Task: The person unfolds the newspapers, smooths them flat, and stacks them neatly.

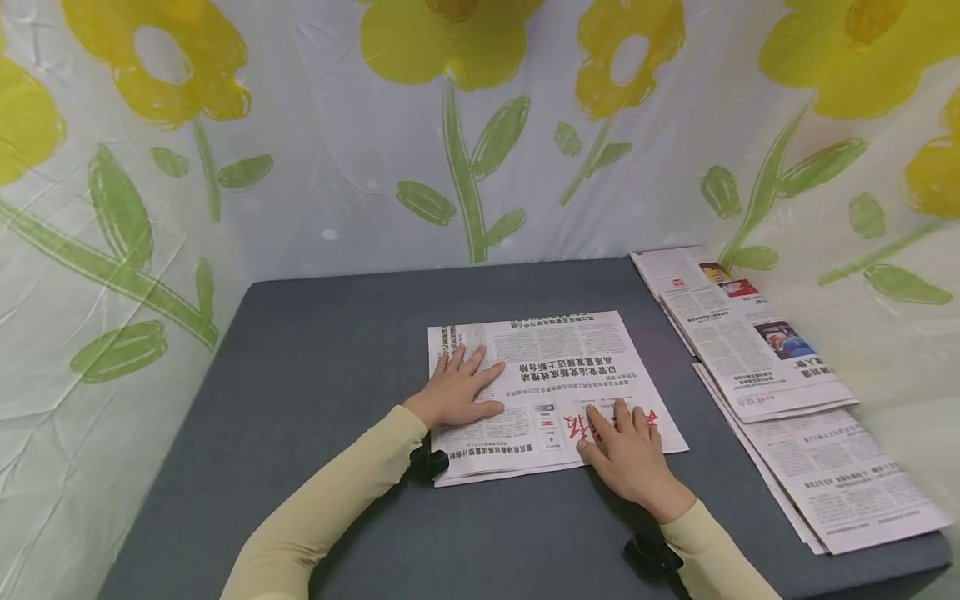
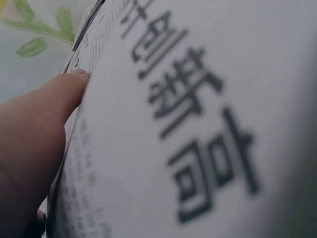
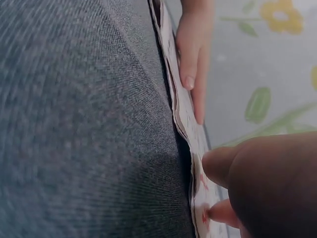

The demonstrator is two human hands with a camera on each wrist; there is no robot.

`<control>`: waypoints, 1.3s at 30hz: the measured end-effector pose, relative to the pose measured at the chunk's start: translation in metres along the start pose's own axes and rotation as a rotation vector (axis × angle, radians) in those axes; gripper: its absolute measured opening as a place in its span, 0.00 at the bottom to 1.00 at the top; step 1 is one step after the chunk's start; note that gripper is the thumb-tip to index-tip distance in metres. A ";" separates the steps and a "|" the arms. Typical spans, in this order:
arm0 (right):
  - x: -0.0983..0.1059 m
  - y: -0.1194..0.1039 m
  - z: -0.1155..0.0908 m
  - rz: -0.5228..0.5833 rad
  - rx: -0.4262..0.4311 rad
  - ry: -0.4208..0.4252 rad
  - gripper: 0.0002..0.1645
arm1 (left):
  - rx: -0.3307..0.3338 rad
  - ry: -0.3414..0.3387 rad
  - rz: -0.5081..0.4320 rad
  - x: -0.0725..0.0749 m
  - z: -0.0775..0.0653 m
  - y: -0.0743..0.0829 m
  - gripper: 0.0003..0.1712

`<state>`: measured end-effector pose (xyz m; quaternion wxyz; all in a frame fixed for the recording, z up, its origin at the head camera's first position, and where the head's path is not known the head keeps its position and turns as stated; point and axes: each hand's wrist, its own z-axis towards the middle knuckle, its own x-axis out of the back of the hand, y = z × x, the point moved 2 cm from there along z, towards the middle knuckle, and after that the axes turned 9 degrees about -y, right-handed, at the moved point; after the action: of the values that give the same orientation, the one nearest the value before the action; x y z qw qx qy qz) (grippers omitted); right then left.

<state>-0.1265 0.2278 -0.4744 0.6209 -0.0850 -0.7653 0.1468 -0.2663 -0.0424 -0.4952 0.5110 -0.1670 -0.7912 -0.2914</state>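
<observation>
A folded newspaper (image 1: 555, 346) lies flat near the middle of the table, on a dark grey tablecloth (image 1: 330, 350). Its near edge shows several layers with a slight wave in the right wrist view. The widest stretch of cloth runs from its left edge to the table's left side; a narrower band lies beyond its far edge, another between its right edge and the piles, and more in front.

The left hand (image 1: 457, 393) rests palm down on the paper's left part, fingers spread. The right hand (image 1: 628, 454) touches the near edge towards the right corner, fingers spread and lightly bent over red print. The two hands are well apart and neither grips anything. A black wrist device (image 1: 429, 463) sits under the left sleeve's cuff, another at the right.

Along the right side, an upper pile of newspapers (image 1: 738, 342) overlaps a lower pile (image 1: 847, 479), closing off that side. A sheet printed with yellow flowers (image 1: 322, 183) walls the back and both sides.

From the wearer's side the print is upside down: 高质量发展迈上新台阶 in the headline, a large red masthead partly covered by fingers, and 创新高 close up in the left wrist view
</observation>
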 end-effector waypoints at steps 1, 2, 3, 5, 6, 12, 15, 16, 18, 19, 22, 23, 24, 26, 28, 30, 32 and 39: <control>0.000 0.000 0.000 -0.002 -0.002 -0.005 0.36 | 0.001 0.004 0.001 -0.001 0.000 0.000 0.44; 0.000 -0.001 0.001 -0.002 -0.006 -0.015 0.36 | 0.003 0.008 0.003 -0.001 -0.001 -0.001 0.44; 0.001 -0.001 0.001 -0.005 -0.005 -0.019 0.35 | 0.006 0.012 0.006 -0.002 -0.002 0.000 0.44; 0.002 -0.001 0.002 -0.015 -0.003 -0.025 0.35 | 0.012 0.019 0.002 -0.002 -0.005 0.001 0.43; 0.002 -0.001 0.003 -0.021 0.001 -0.027 0.35 | 0.017 0.022 0.001 -0.003 -0.007 0.001 0.43; 0.009 0.002 0.017 -0.052 0.025 -0.018 0.35 | 0.058 0.050 0.028 -0.007 -0.021 0.004 0.41; 0.013 0.003 0.029 -0.054 0.033 -0.019 0.36 | 0.066 0.072 0.044 -0.009 -0.033 0.008 0.40; 0.014 0.004 0.034 -0.056 0.039 -0.019 0.36 | 0.062 0.081 0.049 -0.010 -0.037 0.009 0.39; 0.016 0.004 0.045 -0.055 0.040 -0.025 0.37 | 0.051 0.102 0.053 -0.012 -0.046 0.014 0.39; 0.017 0.005 0.052 -0.059 0.040 -0.028 0.37 | 0.044 0.111 0.055 -0.014 -0.051 0.017 0.39; 0.019 0.004 0.070 -0.074 0.041 -0.043 0.38 | 0.016 0.138 0.067 -0.020 -0.061 0.026 0.38; 0.019 0.004 0.076 -0.074 0.039 -0.055 0.38 | 0.005 0.149 0.068 -0.023 -0.064 0.029 0.39; 0.019 0.003 0.082 -0.074 0.040 -0.067 0.39 | -0.005 0.154 0.067 -0.025 -0.066 0.032 0.39; 0.020 0.002 0.094 -0.076 0.048 -0.098 0.40 | -0.024 0.166 0.069 -0.029 -0.070 0.039 0.39; 0.021 0.001 0.105 -0.076 0.065 -0.134 0.41 | -0.036 0.168 0.068 -0.033 -0.074 0.045 0.41; 0.022 0.000 0.116 -0.074 0.094 -0.161 0.41 | -0.048 0.169 0.059 -0.036 -0.077 0.051 0.42; 0.023 -0.001 0.125 -0.075 0.137 -0.179 0.41 | -0.057 0.167 0.049 -0.039 -0.079 0.056 0.43; 0.023 -0.004 0.144 -0.054 0.204 -0.207 0.42 | -0.069 0.188 0.007 -0.043 -0.081 0.065 0.45</control>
<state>-0.2714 0.2137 -0.4783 0.5479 0.0147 -0.8082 0.2152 -0.1540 -0.0421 -0.4906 0.5780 -0.1591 -0.7287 -0.3310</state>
